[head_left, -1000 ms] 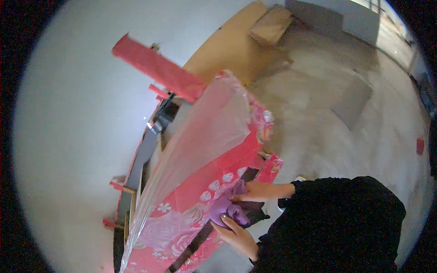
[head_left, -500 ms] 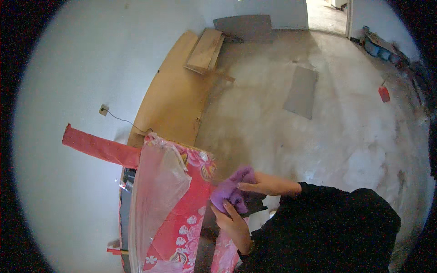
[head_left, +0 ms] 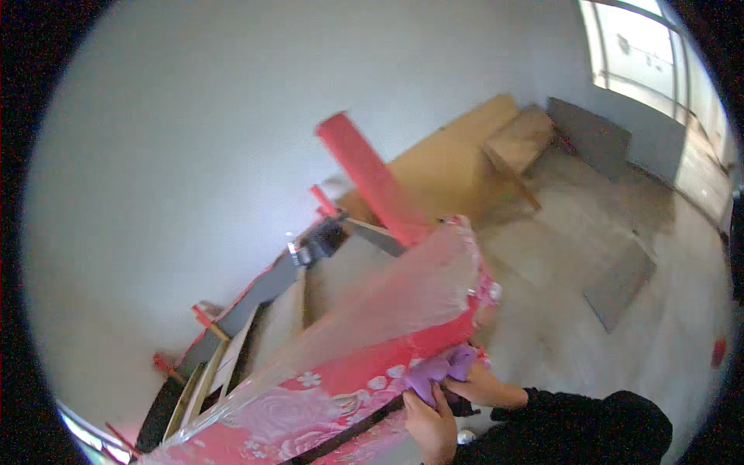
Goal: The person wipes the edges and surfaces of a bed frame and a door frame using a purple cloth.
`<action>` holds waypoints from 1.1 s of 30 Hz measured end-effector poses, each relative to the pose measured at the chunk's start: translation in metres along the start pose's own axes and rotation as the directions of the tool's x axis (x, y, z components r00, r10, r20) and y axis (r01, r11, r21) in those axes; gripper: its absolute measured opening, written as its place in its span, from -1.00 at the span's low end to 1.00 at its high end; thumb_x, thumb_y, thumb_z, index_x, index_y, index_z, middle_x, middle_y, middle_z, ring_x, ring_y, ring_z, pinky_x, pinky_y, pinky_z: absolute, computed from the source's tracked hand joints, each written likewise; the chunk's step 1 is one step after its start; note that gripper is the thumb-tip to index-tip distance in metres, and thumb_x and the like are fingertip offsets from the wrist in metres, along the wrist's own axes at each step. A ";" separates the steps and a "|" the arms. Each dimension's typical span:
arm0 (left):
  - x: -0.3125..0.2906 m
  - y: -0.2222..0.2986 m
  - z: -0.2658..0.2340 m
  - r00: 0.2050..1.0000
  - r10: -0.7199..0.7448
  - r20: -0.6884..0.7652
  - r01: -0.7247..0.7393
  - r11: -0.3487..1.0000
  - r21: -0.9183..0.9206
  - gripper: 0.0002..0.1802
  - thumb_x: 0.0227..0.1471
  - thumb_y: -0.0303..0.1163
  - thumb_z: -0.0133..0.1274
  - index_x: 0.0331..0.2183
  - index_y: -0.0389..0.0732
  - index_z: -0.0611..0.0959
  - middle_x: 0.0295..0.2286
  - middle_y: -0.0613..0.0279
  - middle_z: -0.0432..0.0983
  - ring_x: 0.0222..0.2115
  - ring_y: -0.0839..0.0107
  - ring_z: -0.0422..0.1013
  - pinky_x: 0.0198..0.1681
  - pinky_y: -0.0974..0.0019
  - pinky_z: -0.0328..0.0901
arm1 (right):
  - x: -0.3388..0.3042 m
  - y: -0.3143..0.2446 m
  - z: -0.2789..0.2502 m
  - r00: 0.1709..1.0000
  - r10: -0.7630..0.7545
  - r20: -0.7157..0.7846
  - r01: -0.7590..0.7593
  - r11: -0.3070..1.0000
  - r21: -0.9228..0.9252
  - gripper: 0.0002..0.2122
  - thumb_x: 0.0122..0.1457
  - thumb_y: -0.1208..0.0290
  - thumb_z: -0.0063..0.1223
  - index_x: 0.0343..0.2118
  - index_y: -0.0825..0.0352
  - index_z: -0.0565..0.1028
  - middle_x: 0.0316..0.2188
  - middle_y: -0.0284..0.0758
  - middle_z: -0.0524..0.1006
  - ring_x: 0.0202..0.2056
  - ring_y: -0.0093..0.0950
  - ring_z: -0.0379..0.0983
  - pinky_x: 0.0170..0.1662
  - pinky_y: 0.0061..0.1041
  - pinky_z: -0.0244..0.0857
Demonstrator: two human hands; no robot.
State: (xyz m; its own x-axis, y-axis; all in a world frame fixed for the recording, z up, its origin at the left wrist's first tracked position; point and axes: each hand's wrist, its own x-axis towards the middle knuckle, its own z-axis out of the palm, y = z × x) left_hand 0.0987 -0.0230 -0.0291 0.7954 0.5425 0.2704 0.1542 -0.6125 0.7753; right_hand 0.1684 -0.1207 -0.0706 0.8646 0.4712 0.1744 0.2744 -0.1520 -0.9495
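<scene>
Both of my hands grip a purple cloth (head_left: 439, 373) and hold it bunched up. My left hand (head_left: 434, 428) closes on its near side with the thumb up. My right hand (head_left: 487, 386) grips its right end. Right beside the cloth, on the left, is a pink and red flower-patterned covering (head_left: 341, 387) with a dark strip along it. Clear plastic sheeting (head_left: 403, 291) lies over its upper part. Whether the cloth touches the covering I cannot tell. A small dark piece shows just below the cloth.
Behind the covering stands a frame with slats (head_left: 287, 318). A red-wrapped post (head_left: 364, 174) sticks up at its far corner. A tan board (head_left: 465, 147) leans along the wall. One grey board (head_left: 620, 287) lies on the floor; another grey board (head_left: 593, 136) stands near the doorway.
My view has swung left, showing more of the wall and slatted frame. The purple cloth stays in both hands, now lower in view and closer to the covering.
</scene>
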 end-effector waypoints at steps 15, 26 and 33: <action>0.004 0.025 0.015 0.973 0.189 -0.132 -0.178 0.980 0.091 -0.69 0.01 -0.26 0.00 -0.39 -0.31 0.32 -0.52 -0.08 0.32 -0.59 -0.10 0.34 -0.60 0.04 0.25 | 0.009 -0.019 -0.020 0.997 0.047 -0.059 -0.033 0.975 0.220 -0.80 0.10 0.40 -0.05 -0.23 0.36 0.44 -0.26 -0.24 0.47 -0.17 -0.33 0.37 -0.05 -0.37 0.19; 0.016 0.026 0.029 0.986 0.136 0.098 -0.146 0.985 0.093 -0.68 0.04 -0.24 -0.03 -0.32 -0.30 0.33 -0.47 -0.16 0.37 -0.51 -0.16 0.37 -0.52 -0.02 0.28 | 0.008 -0.009 -0.031 0.969 0.099 -0.226 -0.056 0.980 0.188 -0.79 0.11 0.38 -0.04 -0.21 0.33 0.41 -0.25 -0.25 0.46 -0.15 -0.37 0.37 -0.07 -0.39 0.21; -0.016 -0.014 -0.002 0.991 -0.077 -0.108 0.070 0.995 -0.068 -0.43 0.09 -0.19 -0.08 -0.03 -0.44 0.23 -0.12 -0.33 0.30 -0.09 -0.11 0.28 -0.04 0.05 0.15 | 0.000 0.004 0.023 0.967 -0.254 -0.011 0.245 0.945 -0.217 -0.71 0.10 0.24 -0.05 -0.20 0.34 0.42 -0.24 -0.17 0.45 -0.16 -0.20 0.36 -0.07 -0.31 0.22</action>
State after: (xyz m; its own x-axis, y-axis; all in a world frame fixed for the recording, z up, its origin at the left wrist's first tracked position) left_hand 0.0822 -0.0215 -0.0431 0.7133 0.6467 0.2701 0.1689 -0.5326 0.8293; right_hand 0.1598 -0.1010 -0.0809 0.7713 0.4847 0.4124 0.5627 -0.2167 -0.7978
